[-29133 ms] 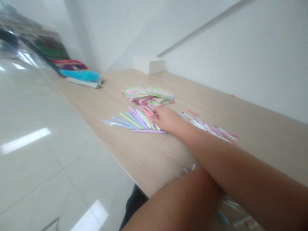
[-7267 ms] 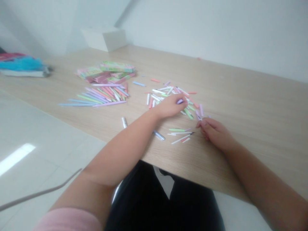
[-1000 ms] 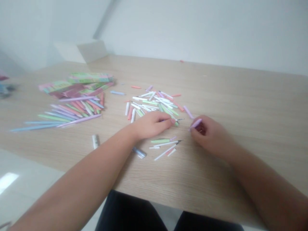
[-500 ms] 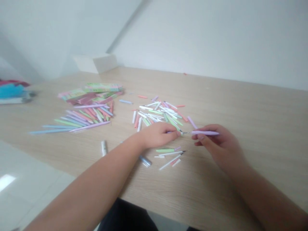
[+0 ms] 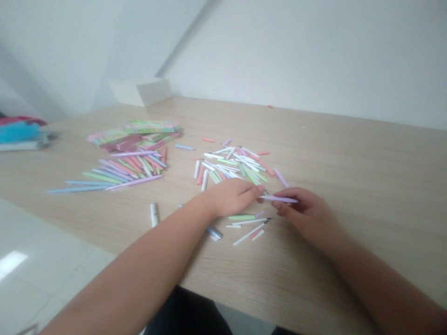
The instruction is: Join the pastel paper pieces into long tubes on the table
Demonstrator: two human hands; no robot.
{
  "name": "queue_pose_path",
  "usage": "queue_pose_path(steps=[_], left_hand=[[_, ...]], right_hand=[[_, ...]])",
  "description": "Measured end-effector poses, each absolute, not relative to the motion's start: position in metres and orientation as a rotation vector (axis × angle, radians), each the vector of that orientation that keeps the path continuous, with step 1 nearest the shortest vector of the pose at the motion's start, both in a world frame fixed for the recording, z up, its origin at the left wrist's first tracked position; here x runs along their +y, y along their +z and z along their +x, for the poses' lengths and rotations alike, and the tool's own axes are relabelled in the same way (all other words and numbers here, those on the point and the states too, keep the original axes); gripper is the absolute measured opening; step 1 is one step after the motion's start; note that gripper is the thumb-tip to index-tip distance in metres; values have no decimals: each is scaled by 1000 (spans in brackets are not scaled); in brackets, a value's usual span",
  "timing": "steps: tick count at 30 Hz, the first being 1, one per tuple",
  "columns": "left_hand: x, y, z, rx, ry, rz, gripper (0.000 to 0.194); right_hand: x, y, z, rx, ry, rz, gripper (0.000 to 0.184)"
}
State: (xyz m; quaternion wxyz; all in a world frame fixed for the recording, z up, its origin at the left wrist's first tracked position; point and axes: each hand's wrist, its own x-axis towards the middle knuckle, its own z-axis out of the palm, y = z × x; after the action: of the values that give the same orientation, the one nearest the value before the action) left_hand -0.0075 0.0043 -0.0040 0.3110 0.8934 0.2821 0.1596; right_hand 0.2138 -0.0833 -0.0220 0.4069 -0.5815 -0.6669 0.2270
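My right hand pinches a lilac pen barrel that points left, just above the wooden table. My left hand is closed, its fingertips meeting the barrel's left end; what it grips there is hidden. Both hands sit at the near edge of a loose heap of pastel pen parts. A green part and thin white refills lie below the hands.
A row of assembled pastel pens lies to the left, with flat pink and green packets behind it. A white cap and a blue piece lie near my left forearm. A white box stands by the wall. Floor tiles lie left.
The lilac barrel in my right hand has slid left and a little lower, closing the gap to my left fingertips. The hands now touch at the barrel's end.
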Motion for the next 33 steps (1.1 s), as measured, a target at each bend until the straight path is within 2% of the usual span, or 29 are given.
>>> queue_pose_path(steps=[3, 7, 21, 33], left_hand=[[1, -3, -6, 825, 425, 2439, 74], [0, -5, -5, 835, 411, 2488, 80], [-1, -15, -1, 838, 364, 2426, 83], [-2, -14, 2, 841, 377, 2350, 77]], right_hand=[[-81, -24, 212, -1792, 429, -1545, 19], [-79, -24, 210, -1895, 381, -1584, 20], [-86, -13, 208, -2238, 249, -1598, 31], [-84, -21, 199, -2131, 91, -1662, 28]])
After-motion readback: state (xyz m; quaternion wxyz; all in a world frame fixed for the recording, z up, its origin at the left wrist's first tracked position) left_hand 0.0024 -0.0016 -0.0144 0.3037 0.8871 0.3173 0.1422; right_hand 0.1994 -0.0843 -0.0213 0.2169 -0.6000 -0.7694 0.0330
